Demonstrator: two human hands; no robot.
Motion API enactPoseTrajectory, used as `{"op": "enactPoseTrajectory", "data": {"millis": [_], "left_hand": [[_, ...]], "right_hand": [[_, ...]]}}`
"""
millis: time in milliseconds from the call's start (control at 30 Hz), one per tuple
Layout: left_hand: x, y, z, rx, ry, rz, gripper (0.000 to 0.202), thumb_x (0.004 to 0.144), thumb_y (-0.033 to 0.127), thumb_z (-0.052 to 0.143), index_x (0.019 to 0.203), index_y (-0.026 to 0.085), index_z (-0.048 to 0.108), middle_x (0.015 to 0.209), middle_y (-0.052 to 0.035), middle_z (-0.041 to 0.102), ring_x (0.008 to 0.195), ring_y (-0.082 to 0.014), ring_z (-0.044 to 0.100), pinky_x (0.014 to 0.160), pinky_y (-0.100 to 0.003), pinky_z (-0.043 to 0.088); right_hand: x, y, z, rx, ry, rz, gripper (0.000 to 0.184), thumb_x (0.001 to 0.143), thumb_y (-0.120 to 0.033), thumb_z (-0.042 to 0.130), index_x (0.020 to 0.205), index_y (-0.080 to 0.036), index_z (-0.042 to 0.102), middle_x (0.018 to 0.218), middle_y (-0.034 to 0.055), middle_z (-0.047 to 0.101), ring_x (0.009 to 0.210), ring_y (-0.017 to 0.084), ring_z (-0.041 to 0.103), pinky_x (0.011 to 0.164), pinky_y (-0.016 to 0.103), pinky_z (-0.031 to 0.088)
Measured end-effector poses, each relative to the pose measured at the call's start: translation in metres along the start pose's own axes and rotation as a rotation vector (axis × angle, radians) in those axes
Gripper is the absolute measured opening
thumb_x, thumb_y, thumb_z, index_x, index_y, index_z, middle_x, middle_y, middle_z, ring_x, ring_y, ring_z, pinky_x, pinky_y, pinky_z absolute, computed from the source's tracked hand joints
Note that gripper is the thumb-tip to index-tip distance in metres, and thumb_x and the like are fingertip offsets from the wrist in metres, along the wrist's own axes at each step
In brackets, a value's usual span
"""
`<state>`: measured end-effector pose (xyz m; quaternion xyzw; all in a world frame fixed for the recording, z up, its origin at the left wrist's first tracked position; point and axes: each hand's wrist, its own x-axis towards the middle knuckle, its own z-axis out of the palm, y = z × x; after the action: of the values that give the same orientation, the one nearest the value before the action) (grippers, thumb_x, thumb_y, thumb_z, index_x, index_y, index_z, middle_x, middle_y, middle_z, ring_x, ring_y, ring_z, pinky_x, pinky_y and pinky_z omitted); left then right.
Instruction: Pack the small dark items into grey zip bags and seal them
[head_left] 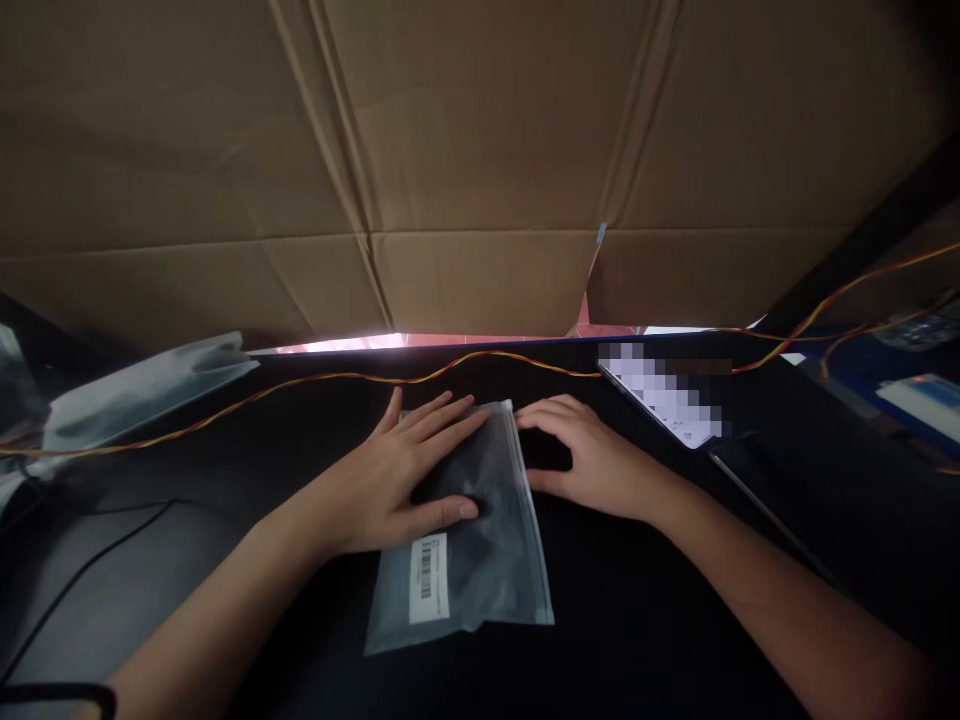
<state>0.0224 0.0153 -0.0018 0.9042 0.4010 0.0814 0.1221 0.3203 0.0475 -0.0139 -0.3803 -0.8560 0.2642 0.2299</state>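
Observation:
A grey translucent zip bag [480,560] with a dark item inside and a white barcode label lies on the black table [637,620] in front of me. My left hand [405,470] lies flat on the bag's upper left part, fingers stretched out, thumb pressing on the dark item. My right hand [585,455] rests just right of the bag's zip edge, fingers curled down onto the table and touching the bag's top corner. Whether anything is under its fingers is hidden.
A large cardboard sheet [480,160] stands as a wall behind the table. A red-yellow twisted wire [315,380] runs across the back. More grey bags [142,385] lie at the left, a phone [667,400] at the right, a black cable [82,570] at the near left.

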Motion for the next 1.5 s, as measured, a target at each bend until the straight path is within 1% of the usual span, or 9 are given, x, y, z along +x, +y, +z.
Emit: {"op": "enactPoseTrajectory", "data": {"millis": [167, 267, 400, 467, 567, 733, 1000, 1233, 1500], "left_hand": [[0.002, 0.006, 0.002, -0.029, -0.025, 0.015, 0.090, 0.103, 0.068, 0.059, 0.174, 0.032, 0.019, 0.179, -0.0122, 0.030, 0.166, -0.0438, 0.025, 0.128, -0.084, 0.007], [0.002, 0.009, 0.000, -0.074, -0.035, 0.041, 0.091, 0.100, 0.068, 0.063, 0.174, 0.032, 0.022, 0.178, -0.0117, 0.034, 0.164, -0.0439, 0.030, 0.128, -0.084, 0.008], [0.003, 0.012, -0.006, -0.202, 0.064, 0.056, 0.070, 0.104, 0.062, 0.059, 0.166, 0.031, 0.043, 0.167, -0.0121, 0.052, 0.152, -0.0398, 0.050, 0.128, -0.072, 0.031], [0.005, 0.013, -0.007, -0.285, 0.198, -0.008, 0.050, 0.110, 0.051, 0.051, 0.155, 0.029, 0.057, 0.155, -0.0104, 0.062, 0.143, -0.0337, 0.059, 0.122, -0.057, 0.045], [0.009, 0.018, -0.003, -0.392, 0.317, -0.139, 0.036, 0.111, 0.040, 0.053, 0.142, 0.029, 0.066, 0.140, -0.0054, 0.071, 0.124, -0.0251, 0.070, 0.105, -0.039, 0.056], [0.013, 0.036, 0.005, -0.531, 0.207, -0.172, 0.029, 0.105, 0.034, 0.065, 0.133, 0.031, 0.067, 0.104, 0.0023, 0.077, 0.078, -0.0136, 0.067, 0.068, -0.025, 0.052], [0.012, 0.050, 0.001, -0.572, 0.175, -0.294, 0.027, 0.110, 0.041, 0.053, 0.095, 0.024, 0.068, 0.075, 0.0043, 0.065, 0.066, -0.0130, 0.057, 0.059, -0.026, 0.043], [0.012, 0.025, -0.002, -0.427, 0.346, -0.340, 0.027, 0.108, 0.041, 0.052, 0.092, 0.022, 0.062, 0.075, 0.0029, 0.064, 0.066, -0.0148, 0.057, 0.061, -0.028, 0.043], [0.006, -0.014, -0.020, 0.040, 0.435, -0.431, 0.026, 0.107, 0.040, 0.047, 0.107, 0.020, 0.064, 0.098, -0.0077, 0.073, 0.089, -0.0267, 0.069, 0.077, -0.039, 0.051]], "right_hand": [[-0.009, -0.014, 0.024, -0.186, -0.031, 0.042, 0.047, 0.096, -0.043, 0.078, 0.140, -0.029, 0.071, 0.182, 0.0113, 0.019, 0.166, 0.043, 0.017, 0.127, 0.069, 0.030], [-0.012, -0.017, 0.028, -0.165, -0.036, 0.010, 0.038, 0.098, -0.037, 0.075, 0.134, -0.028, 0.074, 0.184, 0.0106, 0.011, 0.167, 0.045, 0.012, 0.126, 0.071, 0.028], [-0.005, -0.007, 0.016, 0.060, -0.005, -0.003, 0.018, 0.097, -0.036, 0.076, 0.113, -0.028, 0.080, 0.172, 0.0095, 0.044, 0.158, 0.038, 0.039, 0.124, 0.063, 0.037], [0.001, -0.002, 0.010, 0.217, 0.129, 0.092, 0.016, 0.099, -0.035, 0.071, 0.112, -0.027, 0.077, 0.146, 0.0102, 0.068, 0.133, 0.031, 0.064, 0.108, 0.052, 0.053], [0.005, -0.003, 0.009, 0.305, 0.219, 0.217, 0.016, 0.104, -0.034, 0.063, 0.111, -0.025, 0.074, 0.107, 0.0050, 0.078, 0.095, 0.022, 0.073, 0.080, 0.037, 0.056], [0.000, -0.023, 0.022, 0.431, 0.054, 0.186, 0.019, 0.106, -0.037, 0.062, 0.097, -0.024, 0.072, 0.084, -0.0014, 0.071, 0.076, 0.016, 0.063, 0.068, 0.031, 0.045], [0.000, -0.034, 0.026, 0.738, -0.070, 0.325, 0.030, 0.099, -0.046, 0.073, 0.086, -0.021, 0.062, 0.070, -0.0064, 0.051, 0.063, 0.011, 0.049, 0.057, 0.025, 0.038], [-0.004, -0.044, 0.017, 0.743, -0.386, 0.444, 0.036, 0.100, -0.045, 0.070, 0.079, -0.023, 0.049, 0.059, -0.0106, 0.044, 0.045, 0.007, 0.042, 0.041, 0.018, 0.034], [-0.013, -0.054, 0.007, 0.588, -0.736, 0.440, 0.034, 0.094, -0.048, 0.077, 0.083, -0.021, 0.061, 0.069, -0.0072, 0.053, 0.048, 0.006, 0.044, 0.042, 0.020, 0.034]]}}
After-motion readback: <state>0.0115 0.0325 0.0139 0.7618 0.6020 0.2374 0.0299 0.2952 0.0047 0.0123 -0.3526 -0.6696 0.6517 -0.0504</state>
